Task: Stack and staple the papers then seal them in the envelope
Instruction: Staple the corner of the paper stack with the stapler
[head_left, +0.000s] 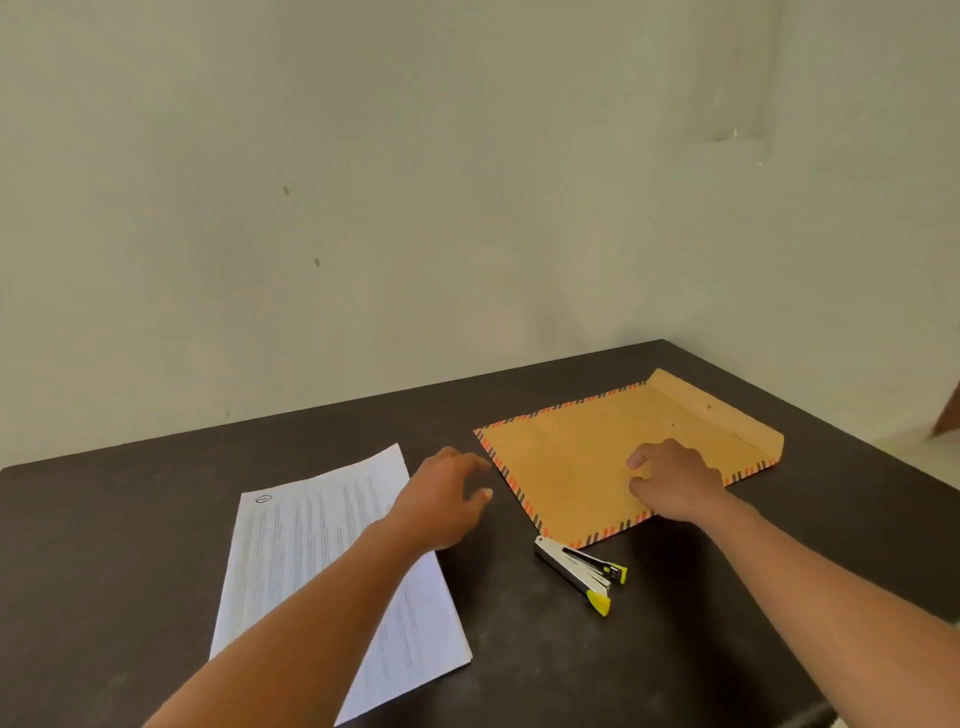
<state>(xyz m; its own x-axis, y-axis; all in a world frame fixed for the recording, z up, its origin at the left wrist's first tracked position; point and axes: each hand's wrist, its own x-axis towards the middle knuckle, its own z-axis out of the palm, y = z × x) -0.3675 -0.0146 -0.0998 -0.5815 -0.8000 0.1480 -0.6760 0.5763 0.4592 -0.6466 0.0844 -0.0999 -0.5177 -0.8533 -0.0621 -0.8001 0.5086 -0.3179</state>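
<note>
A stack of printed white papers (306, 561) lies flat on the dark table, left of centre. A brown envelope (587, 457) with a striped orange and black border lies to the right, its flap open at the far end. A silver stapler (579, 569) with yellow tips rests just in front of the envelope's near corner. My left hand (441, 499) hovers between the papers and the envelope, fingers loosely spread and holding nothing. My right hand (670, 480) is over the envelope's middle with fingers loosely curled, holding nothing; I cannot tell whether it touches the paper.
The dark table (130, 545) stands in a corner against pale walls. Its right edge runs diagonally behind the envelope. A brown object (948, 415) shows at the far right beyond the table.
</note>
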